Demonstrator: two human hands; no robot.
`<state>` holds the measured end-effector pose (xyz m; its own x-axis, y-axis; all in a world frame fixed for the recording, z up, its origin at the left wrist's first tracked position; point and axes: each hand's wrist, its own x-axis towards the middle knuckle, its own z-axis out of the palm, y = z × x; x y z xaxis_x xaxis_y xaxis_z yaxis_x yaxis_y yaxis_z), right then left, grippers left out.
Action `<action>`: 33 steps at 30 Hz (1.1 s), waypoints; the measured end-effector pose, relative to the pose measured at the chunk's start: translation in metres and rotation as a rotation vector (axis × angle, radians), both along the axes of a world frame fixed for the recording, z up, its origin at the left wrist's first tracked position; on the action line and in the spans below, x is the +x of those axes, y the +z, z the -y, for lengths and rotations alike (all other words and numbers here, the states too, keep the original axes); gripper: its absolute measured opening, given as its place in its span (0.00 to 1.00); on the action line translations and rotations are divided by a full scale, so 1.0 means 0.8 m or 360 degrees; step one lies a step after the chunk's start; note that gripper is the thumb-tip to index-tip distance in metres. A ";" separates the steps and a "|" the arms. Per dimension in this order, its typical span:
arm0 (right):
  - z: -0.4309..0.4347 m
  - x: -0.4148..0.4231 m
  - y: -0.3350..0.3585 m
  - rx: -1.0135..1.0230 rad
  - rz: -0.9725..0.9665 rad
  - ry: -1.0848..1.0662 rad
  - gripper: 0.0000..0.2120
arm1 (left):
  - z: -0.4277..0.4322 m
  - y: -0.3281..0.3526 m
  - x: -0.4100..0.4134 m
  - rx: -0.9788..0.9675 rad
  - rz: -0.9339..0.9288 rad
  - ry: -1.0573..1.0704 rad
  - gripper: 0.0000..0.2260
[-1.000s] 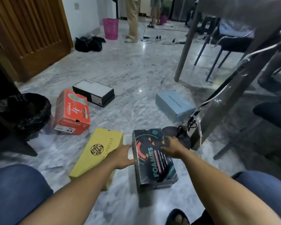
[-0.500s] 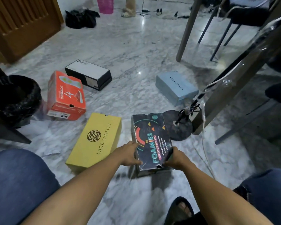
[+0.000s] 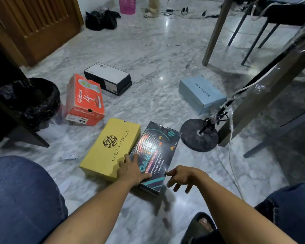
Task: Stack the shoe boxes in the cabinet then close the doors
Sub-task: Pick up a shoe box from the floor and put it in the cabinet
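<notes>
Shoe boxes, five in all, spread over grey marble floor (image 3: 157,55). Low centre of the frame: dark Foamies box (image 3: 155,155), tilted, left long edge against yellow Lace Lynelle box (image 3: 111,148), near corner apparently lifted clear of the floor, shadow beneath. Left hand (image 3: 130,169): lies across the near left edge of the dark box, at the seam with the yellow one, fingers straight and spread, thumb flat on the lid, pressing rather than gripping. Right hand (image 3: 181,176): hovers just beside the near right edge of the same box, fingers splayed and drooping, holding nothing; forefinger tip at the edge, contact unclear. Left of centre: orange GoWalk box (image 3: 84,99), with black-and-white box (image 3: 107,78) just behind. Right of centre: pale blue box (image 3: 201,94), well apart from the others, near round black stand base (image 3: 192,138). Left edge: black-lined bin (image 3: 33,99). Upper left: wooden door (image 3: 39,27).
</notes>
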<state>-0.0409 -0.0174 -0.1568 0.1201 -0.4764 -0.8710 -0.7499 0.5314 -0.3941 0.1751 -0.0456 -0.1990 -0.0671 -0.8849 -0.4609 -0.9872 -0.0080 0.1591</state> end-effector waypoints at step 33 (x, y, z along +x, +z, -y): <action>-0.032 -0.065 -0.089 -0.0614 -0.0188 -0.0601 0.86 | -0.013 -0.028 0.077 -0.0085 -0.0746 0.0319 0.52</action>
